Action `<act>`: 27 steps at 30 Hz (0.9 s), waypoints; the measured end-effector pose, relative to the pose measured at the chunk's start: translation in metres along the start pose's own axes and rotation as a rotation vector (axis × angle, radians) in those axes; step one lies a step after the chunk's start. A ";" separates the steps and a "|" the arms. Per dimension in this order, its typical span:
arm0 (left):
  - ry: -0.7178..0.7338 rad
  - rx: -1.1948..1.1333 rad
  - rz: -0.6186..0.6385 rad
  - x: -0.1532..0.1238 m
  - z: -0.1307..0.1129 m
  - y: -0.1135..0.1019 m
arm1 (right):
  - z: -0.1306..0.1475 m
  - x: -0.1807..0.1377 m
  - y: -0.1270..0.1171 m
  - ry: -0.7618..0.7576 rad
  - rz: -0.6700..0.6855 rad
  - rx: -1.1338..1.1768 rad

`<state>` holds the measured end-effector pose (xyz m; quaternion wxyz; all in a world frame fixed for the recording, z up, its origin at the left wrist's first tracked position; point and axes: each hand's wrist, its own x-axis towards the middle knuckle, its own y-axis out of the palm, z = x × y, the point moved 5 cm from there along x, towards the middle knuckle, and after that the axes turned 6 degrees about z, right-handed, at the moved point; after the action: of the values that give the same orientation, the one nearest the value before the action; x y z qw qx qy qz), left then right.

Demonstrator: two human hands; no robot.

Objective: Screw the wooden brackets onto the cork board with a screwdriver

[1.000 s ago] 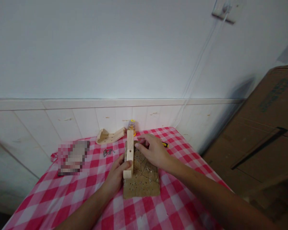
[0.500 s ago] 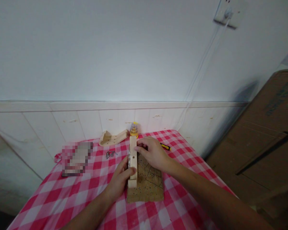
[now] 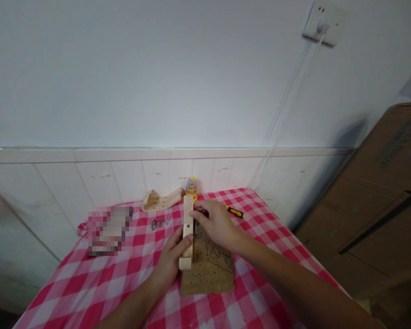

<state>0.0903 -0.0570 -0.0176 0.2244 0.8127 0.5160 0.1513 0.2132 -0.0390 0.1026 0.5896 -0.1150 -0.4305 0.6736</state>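
A pale wooden bar [image 3: 188,211] with a dark hole or screw in its face and a short block at its near end is held over a worn brown board [image 3: 210,278]. My left hand [image 3: 173,253] grips its near part from the left, thumb across the face. Close to the far end, my right hand [image 3: 214,221] is closed, thumb and fingers pinching at the bar's right edge; I cannot make out whether anything small is between them. Many small holes and drawn lines mark the board.
Behind lie a curved wooden piece [image 3: 162,201], a clear-and-yellow bit case [image 3: 192,188] and a yellow-black screwdriver handle [image 3: 235,212]. Several screws [image 3: 159,223] rest left of the bar, near a blurred-out flat object [image 3: 111,230]. A large cardboard box [image 3: 380,192] leans at right.
The wooden bar has shifted slightly left over the board, and my left thumb has moved up its face. My right hand stays at the far end. The view has tipped up slightly.
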 end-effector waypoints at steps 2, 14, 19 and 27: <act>0.001 0.009 0.016 -0.001 -0.002 0.004 | 0.001 0.000 -0.002 -0.014 -0.004 -0.025; -0.026 0.008 -0.033 -0.001 -0.003 0.001 | -0.029 -0.020 -0.043 0.024 -0.213 0.033; -0.028 0.000 -0.055 -0.002 -0.005 0.001 | -0.065 -0.039 -0.041 0.209 -0.272 0.209; -0.002 0.000 -0.063 0.000 -0.004 0.004 | -0.071 -0.071 0.025 0.216 -0.266 0.686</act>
<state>0.0919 -0.0575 -0.0122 0.2294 0.7962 0.5412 0.1434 0.2625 -0.0696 0.0165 0.7181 0.0757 -0.1269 0.6800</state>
